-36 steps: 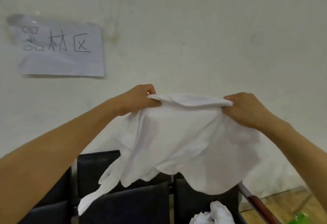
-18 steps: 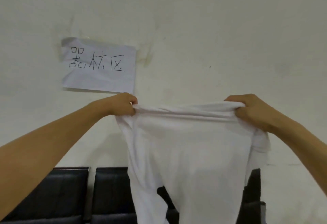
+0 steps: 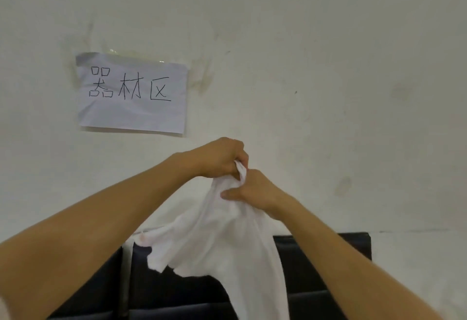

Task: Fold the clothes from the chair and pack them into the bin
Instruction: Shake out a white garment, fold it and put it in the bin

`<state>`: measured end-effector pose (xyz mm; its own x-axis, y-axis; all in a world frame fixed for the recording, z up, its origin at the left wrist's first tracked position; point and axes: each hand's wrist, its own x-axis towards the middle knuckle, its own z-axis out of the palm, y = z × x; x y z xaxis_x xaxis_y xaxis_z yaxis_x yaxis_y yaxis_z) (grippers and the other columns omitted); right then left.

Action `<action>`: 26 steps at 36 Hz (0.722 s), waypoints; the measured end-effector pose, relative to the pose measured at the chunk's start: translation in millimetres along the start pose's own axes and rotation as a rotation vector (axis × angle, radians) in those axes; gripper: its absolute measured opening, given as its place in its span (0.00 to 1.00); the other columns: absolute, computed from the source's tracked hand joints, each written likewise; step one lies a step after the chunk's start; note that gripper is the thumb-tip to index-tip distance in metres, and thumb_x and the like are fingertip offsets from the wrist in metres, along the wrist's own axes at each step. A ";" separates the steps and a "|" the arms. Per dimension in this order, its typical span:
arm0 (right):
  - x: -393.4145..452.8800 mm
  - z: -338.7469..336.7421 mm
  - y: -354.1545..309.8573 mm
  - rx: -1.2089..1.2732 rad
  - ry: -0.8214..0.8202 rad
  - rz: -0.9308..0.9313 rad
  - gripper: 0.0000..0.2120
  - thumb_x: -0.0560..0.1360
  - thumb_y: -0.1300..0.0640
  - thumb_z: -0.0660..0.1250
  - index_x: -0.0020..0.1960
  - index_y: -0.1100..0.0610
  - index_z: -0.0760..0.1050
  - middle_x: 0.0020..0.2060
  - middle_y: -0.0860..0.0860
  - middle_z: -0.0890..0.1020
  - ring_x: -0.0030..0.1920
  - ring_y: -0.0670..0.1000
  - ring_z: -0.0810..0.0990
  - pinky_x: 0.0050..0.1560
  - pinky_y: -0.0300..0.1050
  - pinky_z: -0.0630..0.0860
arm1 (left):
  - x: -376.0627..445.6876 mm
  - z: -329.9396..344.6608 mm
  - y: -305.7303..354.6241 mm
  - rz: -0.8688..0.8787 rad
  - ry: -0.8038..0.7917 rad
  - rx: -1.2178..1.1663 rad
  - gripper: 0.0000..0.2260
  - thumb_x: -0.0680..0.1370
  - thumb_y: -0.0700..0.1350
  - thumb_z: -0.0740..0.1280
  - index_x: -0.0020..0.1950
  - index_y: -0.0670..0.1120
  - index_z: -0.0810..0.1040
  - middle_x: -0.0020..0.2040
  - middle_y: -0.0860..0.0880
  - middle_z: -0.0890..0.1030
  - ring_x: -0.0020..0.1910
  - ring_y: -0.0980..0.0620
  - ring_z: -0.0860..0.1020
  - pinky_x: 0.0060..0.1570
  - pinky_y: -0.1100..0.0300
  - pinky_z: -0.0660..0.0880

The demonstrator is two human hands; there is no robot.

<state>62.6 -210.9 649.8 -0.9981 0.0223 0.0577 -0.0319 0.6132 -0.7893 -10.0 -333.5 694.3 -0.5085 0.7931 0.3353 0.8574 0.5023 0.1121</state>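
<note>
Both hands, left hand (image 3: 222, 158) and right hand (image 3: 255, 189), pinch the white garment (image 3: 222, 241) together above the black chair (image 3: 321, 269); uneven edges could skew the fold.

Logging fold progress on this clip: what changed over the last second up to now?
The left hand and right hand came together from wide apart, meeting at the centre and doubling the white garment in half. Both kept their grip on its top edge. The garment still hangs in the air before the black chairs; the paper sign stays on the wall.
</note>
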 end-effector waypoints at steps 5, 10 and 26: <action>9.8 6.6 -4.6 0.258 -0.166 0.242 0.11 0.75 0.61 0.67 0.55 0.64 0.77 0.47 0.59 0.82 0.46 0.55 0.81 0.50 0.47 0.79 | -18.1 36.0 -12.2 -0.211 0.101 0.266 0.10 0.79 0.46 0.59 0.55 0.46 0.78 0.49 0.47 0.75 0.47 0.46 0.76 0.39 0.59 0.64; 3.2 11.7 -2.5 0.521 -0.245 0.292 0.11 0.74 0.61 0.69 0.55 0.62 0.79 0.44 0.57 0.83 0.44 0.55 0.81 0.44 0.47 0.79 | -65.8 73.6 -29.5 -0.610 0.005 -0.890 0.22 0.76 0.62 0.63 0.59 0.45 0.73 0.43 0.42 0.79 0.32 0.49 0.75 0.29 0.60 0.72; -12.3 -0.4 -8.4 0.683 -0.201 0.278 0.17 0.73 0.62 0.65 0.62 0.60 0.73 0.51 0.61 0.82 0.50 0.59 0.82 0.51 0.51 0.79 | -150.4 179.3 -33.1 -0.513 -0.298 -0.881 0.14 0.70 0.46 0.69 0.56 0.48 0.79 0.53 0.51 0.82 0.54 0.53 0.79 0.60 0.53 0.74</action>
<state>75.1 -216.0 655.9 -0.9626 -0.0800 -0.2589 0.2613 -0.0202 -0.9651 23.8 -407.7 472.4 -0.7224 0.6693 -0.1740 0.2289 0.4689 0.8531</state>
